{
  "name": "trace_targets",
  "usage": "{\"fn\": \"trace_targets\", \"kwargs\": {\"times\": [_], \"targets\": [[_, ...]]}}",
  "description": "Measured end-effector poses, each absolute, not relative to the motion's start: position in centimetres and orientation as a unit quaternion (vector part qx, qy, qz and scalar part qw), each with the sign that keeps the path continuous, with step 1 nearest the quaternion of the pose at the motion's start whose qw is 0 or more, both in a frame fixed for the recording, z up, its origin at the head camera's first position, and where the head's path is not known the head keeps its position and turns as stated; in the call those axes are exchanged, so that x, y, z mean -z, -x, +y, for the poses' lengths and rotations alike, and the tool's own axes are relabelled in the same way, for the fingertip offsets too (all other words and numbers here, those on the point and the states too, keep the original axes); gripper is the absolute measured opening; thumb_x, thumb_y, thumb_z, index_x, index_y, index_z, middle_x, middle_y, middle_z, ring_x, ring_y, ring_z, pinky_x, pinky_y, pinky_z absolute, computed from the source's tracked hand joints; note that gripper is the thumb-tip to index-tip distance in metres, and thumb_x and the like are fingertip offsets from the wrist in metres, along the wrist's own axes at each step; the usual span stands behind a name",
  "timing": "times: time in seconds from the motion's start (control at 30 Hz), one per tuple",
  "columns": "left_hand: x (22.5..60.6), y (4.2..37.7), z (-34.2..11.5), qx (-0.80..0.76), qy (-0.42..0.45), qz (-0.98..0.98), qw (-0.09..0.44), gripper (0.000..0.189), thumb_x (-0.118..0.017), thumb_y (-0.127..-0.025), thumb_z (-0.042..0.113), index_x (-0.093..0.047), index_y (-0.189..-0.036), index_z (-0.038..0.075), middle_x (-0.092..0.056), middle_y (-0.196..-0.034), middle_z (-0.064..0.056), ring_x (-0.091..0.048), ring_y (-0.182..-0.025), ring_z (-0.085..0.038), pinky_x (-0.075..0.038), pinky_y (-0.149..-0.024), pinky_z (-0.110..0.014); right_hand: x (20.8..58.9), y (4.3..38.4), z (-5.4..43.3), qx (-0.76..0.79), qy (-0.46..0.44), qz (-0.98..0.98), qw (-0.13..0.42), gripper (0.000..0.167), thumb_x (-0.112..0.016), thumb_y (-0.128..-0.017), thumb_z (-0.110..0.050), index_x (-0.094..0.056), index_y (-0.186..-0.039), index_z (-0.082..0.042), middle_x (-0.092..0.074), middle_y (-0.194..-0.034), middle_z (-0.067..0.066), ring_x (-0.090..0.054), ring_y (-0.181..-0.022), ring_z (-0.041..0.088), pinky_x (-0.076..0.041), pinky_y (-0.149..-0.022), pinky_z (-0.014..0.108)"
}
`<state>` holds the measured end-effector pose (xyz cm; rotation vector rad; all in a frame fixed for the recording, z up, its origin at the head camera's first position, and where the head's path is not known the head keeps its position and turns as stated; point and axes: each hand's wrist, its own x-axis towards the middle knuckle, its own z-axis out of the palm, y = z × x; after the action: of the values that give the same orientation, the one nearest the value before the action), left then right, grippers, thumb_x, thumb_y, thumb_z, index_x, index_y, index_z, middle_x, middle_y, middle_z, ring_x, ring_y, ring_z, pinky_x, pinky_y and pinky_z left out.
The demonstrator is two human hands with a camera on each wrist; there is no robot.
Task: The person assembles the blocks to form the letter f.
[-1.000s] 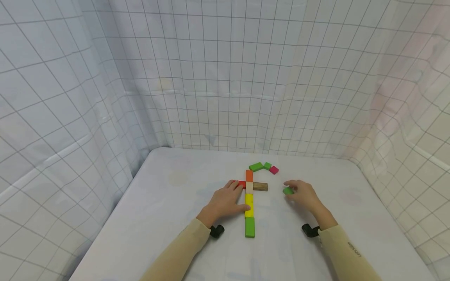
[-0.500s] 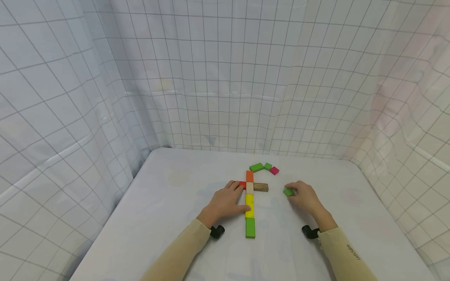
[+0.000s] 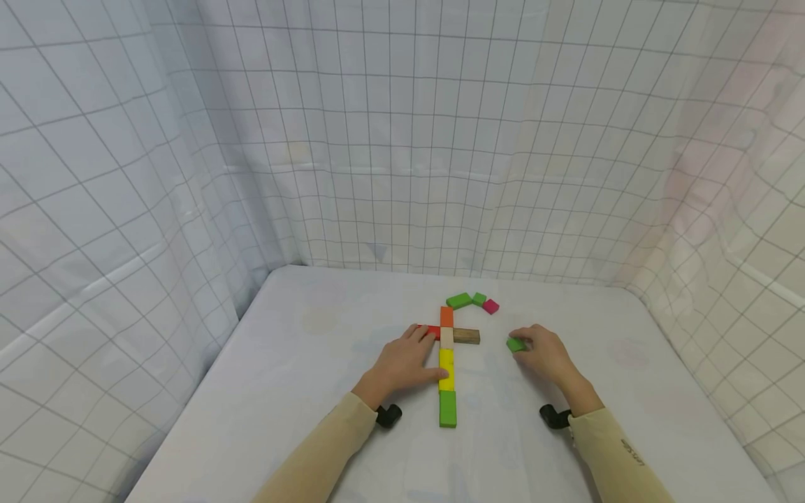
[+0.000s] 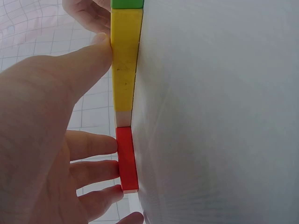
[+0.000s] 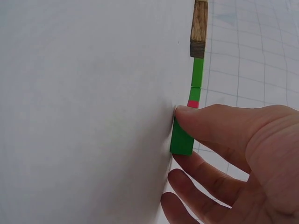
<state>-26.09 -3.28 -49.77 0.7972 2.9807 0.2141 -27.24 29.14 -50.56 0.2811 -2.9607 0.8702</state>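
My left hand (image 3: 404, 360) lies with its fingers extended over a row of wooden blocks. In the left wrist view its fingertips touch the red block (image 4: 127, 158) and its thumb touches the yellow block (image 4: 125, 60). A pale block (image 3: 446, 338) joins the row, with an orange block (image 3: 446, 316) above it, a brown wood-grain block (image 3: 467, 336) to its right and a long green block (image 3: 448, 409) at the near end. Away to the right, my right hand (image 3: 546, 353) pinches a green block (image 5: 182, 133) between thumb and index finger, low at the tabletop.
Beyond the orange block, a slanted green block (image 3: 459, 300), a small green block (image 3: 479, 298) and a pink-red block (image 3: 491, 306) form a curved line. The white-covered table (image 3: 302, 363) is enclosed by grid-patterned curtains (image 3: 402, 154).
The right hand's index finger has drawn in slightly on the green block. My left hand and the other blocks stay in place; the head view shifts a little.
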Motion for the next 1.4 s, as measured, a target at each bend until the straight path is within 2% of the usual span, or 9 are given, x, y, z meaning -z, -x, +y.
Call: {"fn": "trace_targets", "kwargs": {"times": [0.43, 0.8, 1.4], "targets": [[50.1, 26.3, -3.3, -0.067, -0.26, 0.963, 0.019, 0.092, -0.051, -0.088, 0.078, -0.045, -0.152, 0.012, -0.039, -0.157, -0.007, -0.032, -0.146, -0.027, -0.045, -0.106, -0.044, 50.2, 27.0, 29.2, -0.283, -0.092, -0.955, 0.022, 0.037, -0.081, -0.084, -0.01, -0.073, -0.119, -0.007, -0.066, -0.109, 0.01, -0.06, -0.099, 0.028, -0.051, -0.084, 0.047], [50.1, 26.3, -3.3, -0.062, -0.259, 0.964, 0.021, 0.093, -0.049, -0.088, 0.079, -0.044, -0.153, 0.012, -0.038, -0.158, -0.007, -0.031, -0.147, -0.027, -0.043, -0.108, -0.043, 50.0, 27.1, 29.5, -0.284, -0.083, -0.955, 0.006, 0.033, -0.081, -0.083, -0.01, -0.075, -0.115, -0.008, -0.067, -0.111, 0.01, -0.06, -0.104, 0.03, -0.05, -0.089, 0.052], [50.3, 26.3, -3.4, -0.068, -0.264, 0.962, 0.01, 0.091, -0.051, -0.088, 0.077, -0.045, -0.152, 0.012, -0.04, -0.156, -0.007, -0.034, -0.145, -0.026, -0.045, -0.106, -0.041, 49.3, 27.6, 28.9, -0.281, -0.069, -0.957, 0.028, 0.03, -0.078, -0.085, -0.017, -0.074, -0.113, -0.007, -0.068, -0.107, 0.009, -0.061, -0.098, 0.029, -0.052, -0.08, 0.048]]}}
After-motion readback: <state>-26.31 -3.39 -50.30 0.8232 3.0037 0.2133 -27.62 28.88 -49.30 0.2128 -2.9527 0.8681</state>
